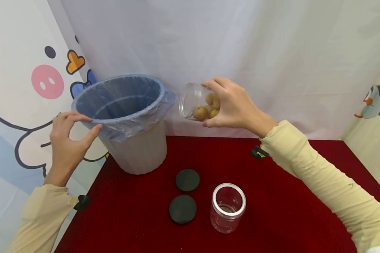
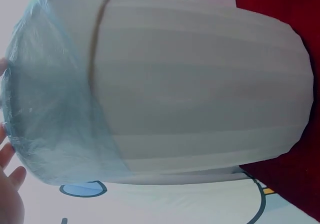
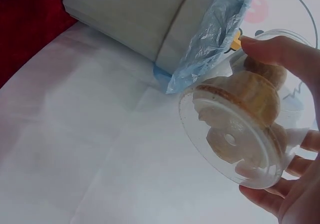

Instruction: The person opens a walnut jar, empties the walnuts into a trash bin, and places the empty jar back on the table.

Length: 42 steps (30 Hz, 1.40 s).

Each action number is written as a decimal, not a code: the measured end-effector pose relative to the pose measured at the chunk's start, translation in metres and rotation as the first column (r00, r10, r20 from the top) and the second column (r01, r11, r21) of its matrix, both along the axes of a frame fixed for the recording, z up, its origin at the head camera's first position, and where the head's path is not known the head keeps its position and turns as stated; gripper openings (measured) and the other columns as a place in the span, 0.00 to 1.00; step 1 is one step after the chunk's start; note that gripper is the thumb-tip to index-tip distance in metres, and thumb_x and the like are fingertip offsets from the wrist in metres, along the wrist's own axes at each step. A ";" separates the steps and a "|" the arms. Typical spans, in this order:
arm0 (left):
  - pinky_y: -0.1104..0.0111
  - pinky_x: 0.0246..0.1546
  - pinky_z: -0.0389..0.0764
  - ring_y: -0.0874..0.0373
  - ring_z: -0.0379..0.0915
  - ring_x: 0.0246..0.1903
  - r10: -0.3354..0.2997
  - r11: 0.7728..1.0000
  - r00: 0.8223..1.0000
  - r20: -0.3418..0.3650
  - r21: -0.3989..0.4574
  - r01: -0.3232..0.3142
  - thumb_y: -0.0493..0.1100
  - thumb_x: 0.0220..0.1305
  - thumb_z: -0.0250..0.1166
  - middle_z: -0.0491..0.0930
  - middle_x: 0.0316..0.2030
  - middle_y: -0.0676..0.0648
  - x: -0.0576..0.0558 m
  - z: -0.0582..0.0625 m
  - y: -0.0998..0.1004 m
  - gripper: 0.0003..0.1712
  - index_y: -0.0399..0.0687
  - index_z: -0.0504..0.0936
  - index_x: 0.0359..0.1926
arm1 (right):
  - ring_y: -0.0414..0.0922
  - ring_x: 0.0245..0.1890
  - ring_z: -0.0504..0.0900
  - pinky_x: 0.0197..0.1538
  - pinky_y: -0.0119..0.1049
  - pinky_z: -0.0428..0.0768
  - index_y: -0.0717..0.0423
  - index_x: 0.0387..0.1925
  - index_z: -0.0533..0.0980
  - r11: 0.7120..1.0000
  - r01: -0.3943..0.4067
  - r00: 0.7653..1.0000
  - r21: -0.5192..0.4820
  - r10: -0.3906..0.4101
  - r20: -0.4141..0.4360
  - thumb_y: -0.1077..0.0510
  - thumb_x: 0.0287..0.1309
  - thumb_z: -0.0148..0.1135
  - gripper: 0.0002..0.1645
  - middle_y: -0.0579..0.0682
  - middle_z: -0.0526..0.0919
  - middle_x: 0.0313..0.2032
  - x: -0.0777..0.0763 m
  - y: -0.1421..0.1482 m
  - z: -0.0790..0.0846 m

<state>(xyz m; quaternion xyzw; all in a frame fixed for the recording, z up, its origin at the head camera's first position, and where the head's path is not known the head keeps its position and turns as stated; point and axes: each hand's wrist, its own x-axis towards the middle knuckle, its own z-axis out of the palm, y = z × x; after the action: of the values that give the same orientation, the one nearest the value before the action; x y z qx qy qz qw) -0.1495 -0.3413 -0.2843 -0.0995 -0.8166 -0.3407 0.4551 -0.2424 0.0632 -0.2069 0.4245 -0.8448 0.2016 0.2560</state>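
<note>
My right hand [image 1: 232,103] grips a clear plastic jar [image 3: 235,144] tilted on its side in the air. Several round, yellow-brown pieces [image 1: 202,111] lie inside it, and its open mouth faces left toward a white trash bin [image 1: 139,153]. A blue bin liner [image 1: 152,117] is folded over the bin's rim. At the near left of that rim my left hand [image 1: 70,135] holds the edge, its thumb against the liner outside. In the left wrist view, its fingertips [image 2: 9,151] show along the liner's edge.
On the red tabletop [image 1: 130,225], a second clear jar [image 1: 226,225] stands upright and uncovered. Two round dark lids [image 1: 187,180] lie flat beside it. A white curtain [image 1: 272,52] hangs behind, and a cartoon-printed sheet [image 1: 16,88] covers the left side.
</note>
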 end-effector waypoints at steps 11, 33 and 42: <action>0.68 0.50 0.56 0.69 0.60 0.48 -0.017 1.000 0.997 -0.071 0.004 0.017 0.34 0.45 0.73 0.71 0.40 0.60 0.001 0.006 0.013 0.14 0.31 0.81 0.34 | 0.47 0.40 0.72 0.41 0.45 0.73 0.57 0.56 0.71 0.999 -0.011 0.999 0.038 0.012 -0.037 0.41 0.22 0.79 0.54 0.51 0.75 0.43 -0.006 -0.009 0.008; 0.68 0.51 0.55 0.70 0.59 0.48 -0.017 0.999 0.996 -0.091 0.047 0.021 0.35 0.48 0.71 0.68 0.40 0.66 0.012 0.014 0.030 0.15 0.27 0.79 0.34 | 0.47 0.38 0.70 0.41 0.42 0.72 0.57 0.57 0.70 0.992 -0.034 0.996 0.124 0.044 -0.080 0.41 0.25 0.75 0.52 0.51 0.74 0.44 -0.012 -0.045 0.030; 0.67 0.51 0.55 0.69 0.59 0.48 -0.019 0.999 0.992 -0.128 0.041 0.025 0.38 0.49 0.71 0.68 0.40 0.66 0.010 0.013 0.030 0.17 0.27 0.78 0.33 | 0.49 0.41 0.71 0.42 0.44 0.72 0.57 0.60 0.68 0.980 -0.004 0.997 0.197 0.019 -0.075 0.40 0.27 0.74 0.54 0.53 0.74 0.47 -0.014 -0.060 0.043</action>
<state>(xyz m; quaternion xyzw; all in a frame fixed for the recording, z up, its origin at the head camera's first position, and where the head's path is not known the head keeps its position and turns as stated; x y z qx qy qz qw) -0.1390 -0.3109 -0.2709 -0.1204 -0.7772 -0.3559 0.5047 -0.2569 0.0032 -0.1635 0.4601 -0.8477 0.1022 0.2436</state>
